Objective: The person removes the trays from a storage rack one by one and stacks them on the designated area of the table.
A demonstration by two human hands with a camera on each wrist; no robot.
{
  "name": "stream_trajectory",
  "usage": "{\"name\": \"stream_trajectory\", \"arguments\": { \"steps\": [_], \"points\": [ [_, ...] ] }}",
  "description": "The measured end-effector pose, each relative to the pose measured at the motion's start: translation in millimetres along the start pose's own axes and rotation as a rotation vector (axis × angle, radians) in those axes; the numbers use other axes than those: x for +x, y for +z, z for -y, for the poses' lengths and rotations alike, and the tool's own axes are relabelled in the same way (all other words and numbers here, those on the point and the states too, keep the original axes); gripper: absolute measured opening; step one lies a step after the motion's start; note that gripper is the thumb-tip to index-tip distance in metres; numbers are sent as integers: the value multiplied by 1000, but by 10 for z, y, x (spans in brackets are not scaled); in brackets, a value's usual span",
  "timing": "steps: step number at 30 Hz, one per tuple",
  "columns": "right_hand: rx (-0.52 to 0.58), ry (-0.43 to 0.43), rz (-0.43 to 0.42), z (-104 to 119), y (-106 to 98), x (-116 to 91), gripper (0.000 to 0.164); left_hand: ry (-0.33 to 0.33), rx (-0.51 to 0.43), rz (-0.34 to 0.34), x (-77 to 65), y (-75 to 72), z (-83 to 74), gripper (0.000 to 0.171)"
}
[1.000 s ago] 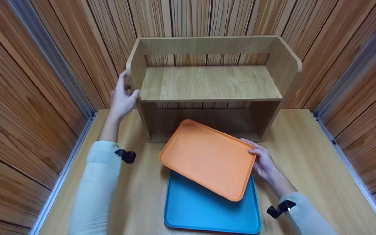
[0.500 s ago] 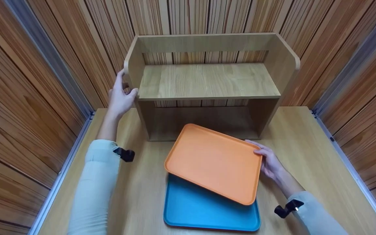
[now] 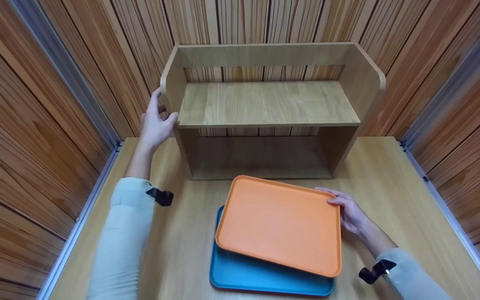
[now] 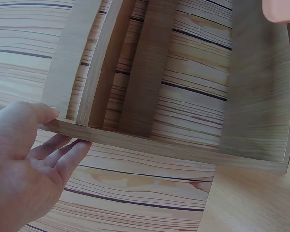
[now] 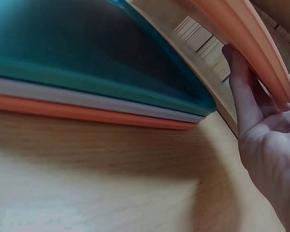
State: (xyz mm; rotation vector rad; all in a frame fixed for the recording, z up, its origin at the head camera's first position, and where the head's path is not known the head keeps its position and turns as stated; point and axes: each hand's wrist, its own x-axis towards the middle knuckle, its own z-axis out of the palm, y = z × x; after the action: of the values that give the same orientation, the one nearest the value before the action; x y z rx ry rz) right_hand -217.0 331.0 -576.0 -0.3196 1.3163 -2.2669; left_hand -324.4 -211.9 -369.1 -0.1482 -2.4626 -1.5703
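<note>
An orange tray is held up at its right edge by my right hand, thumb on top and fingers beneath. It hangs turned above a blue tray, covering much of it. In the right wrist view the blue tray tops a stack, with a whitish tray and another orange tray under it. My left hand grips the left side panel of a wooden shelf; in the left wrist view the thumb lies on one face and the fingers on the other.
The shelf stands against the back plank wall, with an upper board and a lower compartment. Plank walls with metal edge strips flank the wooden table. A small black device sits on each sleeve.
My right hand has drawn the orange tray toward me and slightly right, away from the shelf, and it has turned straighter over the blue tray. The left hand keeps its place on the shelf.
</note>
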Motion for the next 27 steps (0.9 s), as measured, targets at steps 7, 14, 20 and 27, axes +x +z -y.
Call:
{"name": "stream_trajectory", "arguments": {
  "steps": [7,14,20,27],
  "points": [
    [-73,47,22,-22,-7,-43,59,-3,2,-3,-6,-6,7,78],
    [-118,79,17,-11,27,-71,57,21,-25,-4,7,4,13,77],
    [-167,110,-7,-5,49,-75,56,30,-26,2,6,-2,17,77],
    [-185,126,-2,-33,52,-61,54,30,-2,-1,14,5,18,76]
  ]
}}
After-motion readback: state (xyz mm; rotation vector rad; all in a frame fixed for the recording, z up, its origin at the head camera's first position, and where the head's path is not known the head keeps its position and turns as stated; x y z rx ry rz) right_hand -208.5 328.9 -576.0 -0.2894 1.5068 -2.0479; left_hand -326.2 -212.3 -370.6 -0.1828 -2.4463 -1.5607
